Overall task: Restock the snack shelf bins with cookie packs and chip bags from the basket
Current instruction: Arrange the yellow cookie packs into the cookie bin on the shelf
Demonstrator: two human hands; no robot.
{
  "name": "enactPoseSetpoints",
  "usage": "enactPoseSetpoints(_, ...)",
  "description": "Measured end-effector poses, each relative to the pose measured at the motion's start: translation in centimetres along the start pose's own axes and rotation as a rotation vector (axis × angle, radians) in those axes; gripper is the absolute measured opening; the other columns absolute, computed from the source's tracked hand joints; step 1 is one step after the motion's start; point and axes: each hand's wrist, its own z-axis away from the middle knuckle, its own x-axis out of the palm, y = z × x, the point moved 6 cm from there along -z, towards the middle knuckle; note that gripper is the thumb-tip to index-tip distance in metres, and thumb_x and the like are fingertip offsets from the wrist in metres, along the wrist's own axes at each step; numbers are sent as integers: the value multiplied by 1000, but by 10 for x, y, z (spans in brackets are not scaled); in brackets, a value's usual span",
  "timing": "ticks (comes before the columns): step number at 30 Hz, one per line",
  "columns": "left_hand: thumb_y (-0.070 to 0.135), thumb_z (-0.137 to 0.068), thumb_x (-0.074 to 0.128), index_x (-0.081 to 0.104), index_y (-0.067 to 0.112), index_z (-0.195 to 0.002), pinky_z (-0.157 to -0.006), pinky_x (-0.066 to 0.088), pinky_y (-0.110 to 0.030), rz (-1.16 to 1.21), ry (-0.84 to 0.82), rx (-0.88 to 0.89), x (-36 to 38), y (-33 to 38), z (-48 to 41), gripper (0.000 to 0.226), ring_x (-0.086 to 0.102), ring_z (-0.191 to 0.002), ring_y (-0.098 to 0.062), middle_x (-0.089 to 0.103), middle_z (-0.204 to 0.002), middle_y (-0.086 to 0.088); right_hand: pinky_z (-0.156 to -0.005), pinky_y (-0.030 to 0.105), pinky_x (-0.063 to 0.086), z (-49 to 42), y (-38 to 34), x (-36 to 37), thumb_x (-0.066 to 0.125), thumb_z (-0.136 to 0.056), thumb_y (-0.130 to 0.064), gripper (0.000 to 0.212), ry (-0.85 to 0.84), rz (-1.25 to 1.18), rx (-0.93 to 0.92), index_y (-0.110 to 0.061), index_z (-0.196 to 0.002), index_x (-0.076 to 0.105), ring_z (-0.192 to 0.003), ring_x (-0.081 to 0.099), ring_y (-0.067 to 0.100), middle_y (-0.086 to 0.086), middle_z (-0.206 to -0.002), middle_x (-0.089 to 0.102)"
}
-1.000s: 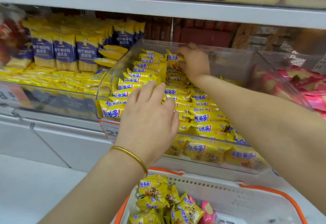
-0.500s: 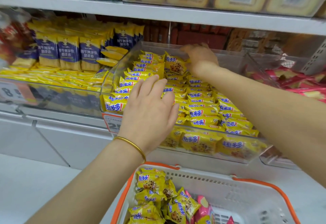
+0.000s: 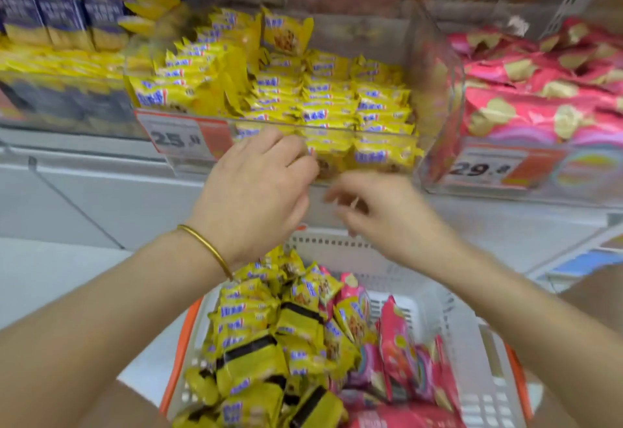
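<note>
Over the basket's (image 3: 337, 242) far edge hover the left hand (image 3: 256, 198) and right hand (image 3: 387, 215), fingers (image 3: 300, 161) loosely curled, empty (right one blurred); cookie packs (image 3: 249, 319) heap directly below, nearer the left.

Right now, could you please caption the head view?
Left hand and right hand hover before the cookie bin, above a basket of cookie packs and chip bags.
</note>
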Motion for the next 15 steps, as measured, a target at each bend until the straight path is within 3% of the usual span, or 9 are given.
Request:
enactPoseSetpoints(3,23,-81,38,65,7,-83,-65,50,-46,17,-140,3,26,13,11,32,55,-84,-34,62,-89,-9,-76,28,44,17,60,82,53,-90,-14,23,-387,122,171,-18,-110,64,-98,61,20,2,-101,68)
enactPoseSetpoints(5,26,-81,34,66,8,-81,-63,51,-46,46,-219,14,42,22,18,37,54,-82,-33,61,-85,-8,-78,26,40,28,96,133,54,-90,-14,26,-541,98,238,-12,-115,61,-106,58,22,6,-114,64)
enactPoseSetpoints(12,30,-77,30,69,13,-77,-53,52,-35,69,-325,-9,67,24,23,42,59,-77,-27,62,-78,-2,-90,34,43,44,160,227,55,-92,-20,44,-551,41,523,-7,-132,42,-119,51,33,16,-131,52)
enactPoseSetpoints(14,30,-77,30,69,13,-78,-56,54,-38,67,-360,-13,72,21,22,42,59,-79,-28,63,-80,-3,-91,36,43,47,168,240,57,-92,-24,38,-522,-32,607,-4,-123,50,-114,53,33,17,-123,56)
enactPoseSetpoints(15,29,-77,31,69,12,-79,-56,54,-39,65,-383,-16,75,20,21,42,58,-79,-28,63,-80,-4,-86,36,44,49,171,245,59,-91,-26,25,-498,-82,657,-6,-106,57,-105,56,31,17,-110,59)
